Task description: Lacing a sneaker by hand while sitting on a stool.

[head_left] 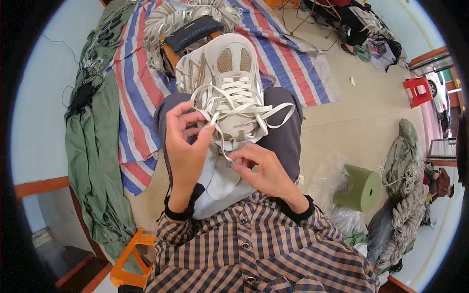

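A cream sneaker (233, 46) with tan mesh patches rests on my lap, its toe pointing away from me. Flat off-white shoelaces (238, 93) criss-cross its upper, and one loop (285, 116) sticks out to the right. At the left of the tongue, my left hand (187, 139) is closed on a lace with the thumb and fingers. Below the heel, my right hand (263, 168) pinches a lace end between thumb and forefinger. Part of a second sneaker (188, 71) shows just left of the first. A pale cloth or sheet (207, 195) covers my lap beneath.
Many sneakers (161, 22) are heaped on a striped tarp (303, 73) ahead, beside a dark pouch (193, 33) on an orange stool. Green fabric (95, 171) lies along the left. At right are a green roll (359, 188), clear plastic, bundled laces (408, 210) and a red stool (417, 92).
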Demonstrator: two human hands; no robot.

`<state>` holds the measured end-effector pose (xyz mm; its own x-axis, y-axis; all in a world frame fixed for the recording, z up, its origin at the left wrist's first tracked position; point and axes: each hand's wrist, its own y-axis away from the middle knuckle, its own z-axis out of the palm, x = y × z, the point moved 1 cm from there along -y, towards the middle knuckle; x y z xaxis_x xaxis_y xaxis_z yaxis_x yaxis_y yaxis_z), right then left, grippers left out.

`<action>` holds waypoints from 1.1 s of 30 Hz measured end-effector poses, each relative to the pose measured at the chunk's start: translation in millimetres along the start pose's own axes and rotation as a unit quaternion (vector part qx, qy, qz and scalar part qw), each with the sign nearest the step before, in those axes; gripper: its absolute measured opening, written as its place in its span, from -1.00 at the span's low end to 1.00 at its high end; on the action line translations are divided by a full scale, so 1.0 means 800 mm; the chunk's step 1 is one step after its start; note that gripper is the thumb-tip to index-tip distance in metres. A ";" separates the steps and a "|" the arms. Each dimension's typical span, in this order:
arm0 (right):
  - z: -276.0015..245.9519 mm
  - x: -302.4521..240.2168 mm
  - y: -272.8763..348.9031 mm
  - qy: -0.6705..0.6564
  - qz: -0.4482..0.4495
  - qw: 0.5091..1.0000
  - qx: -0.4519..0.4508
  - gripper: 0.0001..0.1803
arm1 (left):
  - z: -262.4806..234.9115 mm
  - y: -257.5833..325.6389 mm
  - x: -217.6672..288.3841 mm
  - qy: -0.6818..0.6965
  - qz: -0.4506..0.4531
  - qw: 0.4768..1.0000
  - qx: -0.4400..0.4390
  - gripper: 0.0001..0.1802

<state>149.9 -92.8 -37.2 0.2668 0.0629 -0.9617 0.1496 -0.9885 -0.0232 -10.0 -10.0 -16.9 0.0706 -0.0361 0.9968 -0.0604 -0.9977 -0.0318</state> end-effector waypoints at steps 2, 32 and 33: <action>0.001 0.003 -0.003 -0.045 0.022 0.999 0.006 -0.78 | -0.003 -0.009 0.004 0.061 0.012 0.998 -0.026 -0.45; -0.089 -0.038 0.064 -0.532 -0.194 0.812 -0.144 -0.85 | 0.006 -0.017 0.034 -0.138 0.123 0.974 -0.131 -0.77; -0.094 -0.040 0.059 -0.411 -0.188 0.873 -0.185 -0.85 | 0.009 -0.016 0.034 -0.122 0.152 0.976 -0.096 -0.78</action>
<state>220.1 -131.5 13.3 -0.6174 0.1024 -0.7800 0.4169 -0.7982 -0.4348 -0.4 1.3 10.4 0.2541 -0.3652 0.8956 -0.2996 -0.9102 -0.2861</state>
